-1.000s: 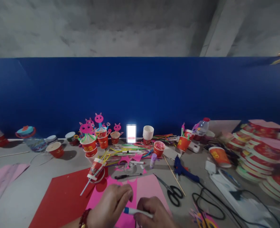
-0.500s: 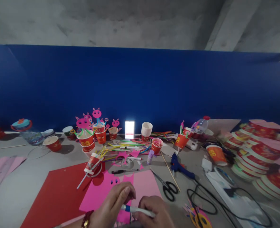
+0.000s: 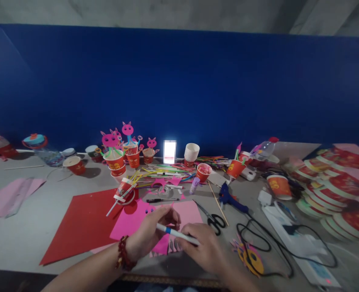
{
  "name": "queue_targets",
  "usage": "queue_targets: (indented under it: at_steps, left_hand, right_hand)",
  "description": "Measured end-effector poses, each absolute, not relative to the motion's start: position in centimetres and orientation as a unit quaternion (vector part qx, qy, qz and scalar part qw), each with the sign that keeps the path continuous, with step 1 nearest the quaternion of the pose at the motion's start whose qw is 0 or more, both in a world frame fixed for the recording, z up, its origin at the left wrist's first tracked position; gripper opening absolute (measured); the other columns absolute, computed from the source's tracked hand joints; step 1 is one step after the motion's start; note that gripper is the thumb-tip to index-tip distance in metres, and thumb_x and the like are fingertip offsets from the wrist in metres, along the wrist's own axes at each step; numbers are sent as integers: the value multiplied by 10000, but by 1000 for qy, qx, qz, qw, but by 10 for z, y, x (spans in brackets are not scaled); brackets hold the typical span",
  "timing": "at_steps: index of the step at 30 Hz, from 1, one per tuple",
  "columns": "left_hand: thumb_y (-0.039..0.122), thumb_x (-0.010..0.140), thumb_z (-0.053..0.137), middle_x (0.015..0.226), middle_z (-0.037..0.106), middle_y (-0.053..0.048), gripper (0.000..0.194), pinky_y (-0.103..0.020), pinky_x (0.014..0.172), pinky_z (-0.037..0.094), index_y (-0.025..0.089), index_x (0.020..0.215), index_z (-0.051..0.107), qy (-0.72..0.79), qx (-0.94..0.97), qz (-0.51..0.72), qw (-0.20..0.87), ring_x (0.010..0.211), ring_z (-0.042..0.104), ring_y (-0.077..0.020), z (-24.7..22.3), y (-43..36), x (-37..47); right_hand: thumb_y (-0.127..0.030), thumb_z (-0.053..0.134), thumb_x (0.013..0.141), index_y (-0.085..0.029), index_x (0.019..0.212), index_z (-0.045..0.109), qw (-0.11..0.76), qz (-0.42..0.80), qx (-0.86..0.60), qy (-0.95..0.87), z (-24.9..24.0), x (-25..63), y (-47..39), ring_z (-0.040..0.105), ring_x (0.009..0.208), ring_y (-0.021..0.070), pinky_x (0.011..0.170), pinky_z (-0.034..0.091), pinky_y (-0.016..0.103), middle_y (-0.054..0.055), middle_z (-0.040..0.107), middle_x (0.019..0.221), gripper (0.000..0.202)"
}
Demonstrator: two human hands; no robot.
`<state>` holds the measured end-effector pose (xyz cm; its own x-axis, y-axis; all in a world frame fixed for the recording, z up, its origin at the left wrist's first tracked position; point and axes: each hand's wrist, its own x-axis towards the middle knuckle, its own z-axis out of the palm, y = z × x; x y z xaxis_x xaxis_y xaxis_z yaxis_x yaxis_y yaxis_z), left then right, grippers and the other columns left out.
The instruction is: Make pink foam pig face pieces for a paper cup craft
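Observation:
A white marker (image 3: 183, 236) with a blue band lies slantwise between my two hands. My right hand (image 3: 202, 245) is closed round its right end. The fingers of my left hand (image 3: 155, 227) are curled, and the marker's other end meets its palm; the exact grip there is partly hidden. Beneath both hands are a bright pink sheet (image 3: 127, 225), a light pink sheet (image 3: 190, 213) and a small strip with dark leaf-like drawn shapes (image 3: 175, 245). A red sheet (image 3: 76, 227) lies to the left.
Black-handled scissors (image 3: 216, 223), a blue glue gun (image 3: 232, 198) and its looping cable lie right. A power strip (image 3: 301, 251) and stacked paper cups (image 3: 334, 194) stand farther right. Behind are pink cat-faced figures in cups (image 3: 115, 160), scattered straws (image 3: 167, 172) and a lit phone (image 3: 170, 152).
The view has tilted down, so the table's front edge and more of my forearms show. Both hands keep the marker between them, now with its right end lower.

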<state>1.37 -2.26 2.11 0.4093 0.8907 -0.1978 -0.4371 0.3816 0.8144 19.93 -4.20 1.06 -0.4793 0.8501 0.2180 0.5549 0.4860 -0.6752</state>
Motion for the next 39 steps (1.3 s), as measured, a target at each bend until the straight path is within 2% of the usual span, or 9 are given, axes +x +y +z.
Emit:
queue_targets:
  at_steps: [7,11,15,18,20,25,31,37,39]
  left_hand:
    - [473,969,457,1096,630,-108,353,-388,974,464,170,895,622,296,355,473,750,1134,569,-245,11,-34,21]
    - [525,974,423,970,647,-67,413,-329,859,492,168,908,620,340,494,384,702,956,615,-200,5,-30,10]
    - [478,956,517,750,625,18,340,-202,630,455,170,883,642,358,787,203,459,689,566,-119,0,-12,-17]
    - [365,965,518,788,661,4,224,-221,637,461,197,907,655,392,861,169,275,693,594,-139,-2,14,-37]
    - [334,975,488,924,677,-74,221,-317,785,481,180,953,646,442,854,191,196,859,616,-213,-3,38,-46]
    - [231,975,439,1038,655,-166,215,-477,946,441,139,968,633,536,816,208,61,1034,591,-311,-10,100,-48]
    - [203,931,518,1218,613,-184,219,-528,1059,373,138,1104,637,527,825,202,30,1222,504,-347,-24,118,-30]
    - [262,946,546,1208,650,-84,197,-446,1053,426,220,1106,653,435,878,183,83,1197,536,-259,-34,53,-32]
    - [249,938,553,1251,633,-93,218,-446,1057,428,216,1135,641,393,894,184,110,1214,524,-257,-36,24,-33]
  right_hand:
    - [-532,462,985,-197,746,649,309,301,-416,-800,-1,198,-46,585,609,137,617,354,237,3,684,658,452]
    - [-484,581,926,-196,705,649,263,297,-430,-811,1,202,-37,578,601,136,582,325,236,-12,671,633,369]
    - [-382,684,860,-210,853,698,216,283,-455,-816,9,207,-25,621,649,150,608,353,233,-20,697,687,173]
    - [-446,686,848,-214,1163,664,226,255,-489,-803,4,221,-18,658,741,194,658,425,257,23,732,839,393]
    - [-450,600,909,-214,1284,601,255,232,-517,-784,-5,239,-15,668,782,204,686,470,276,51,733,942,444]
    - [-412,502,946,-200,1015,670,277,118,-601,-740,-37,286,-17,682,791,232,707,518,322,90,731,941,279]
    - [-293,495,940,-212,1043,645,209,60,-631,-744,-56,302,-31,692,949,273,801,528,362,105,712,1057,200]
    - [-190,523,917,-198,1025,627,140,48,-647,-748,-58,303,-30,702,934,268,779,510,333,109,700,1048,150]
    - [-192,543,903,-193,974,625,119,50,-653,-746,-56,303,-27,705,918,274,754,503,329,109,707,1016,108]
